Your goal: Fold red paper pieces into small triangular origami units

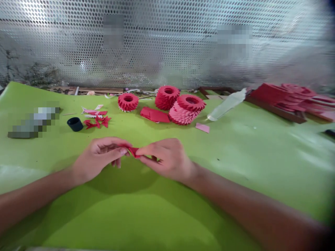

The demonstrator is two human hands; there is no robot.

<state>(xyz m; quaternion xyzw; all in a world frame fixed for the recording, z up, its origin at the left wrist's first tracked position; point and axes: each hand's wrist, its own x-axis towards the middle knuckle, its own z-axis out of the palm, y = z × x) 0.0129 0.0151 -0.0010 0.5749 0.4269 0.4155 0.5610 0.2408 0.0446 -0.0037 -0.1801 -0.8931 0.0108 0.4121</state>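
Observation:
My left hand (99, 157) and my right hand (164, 158) meet above the green tabletop (167, 205), pinching a small folded piece of red paper (133, 151) between their fingertips. Most of the piece is hidden by my fingers. Beyond my hands lie several small folded red paper units (97, 121), with white and pink scraps (90, 111) just behind them. Further back stand several rings of folded red and pink paper units (167, 97), and a flat bundle of red paper (154, 115) lies against them.
A black cup (75, 124) stands left of the paper units, beside a pixelated object (34, 122). A pink slip (202, 127) and a translucent plastic bottle (226, 104) lie to the right. Stacked red paper (288, 96) rests on a brown board. A perforated metal sheet (167, 45) rises behind.

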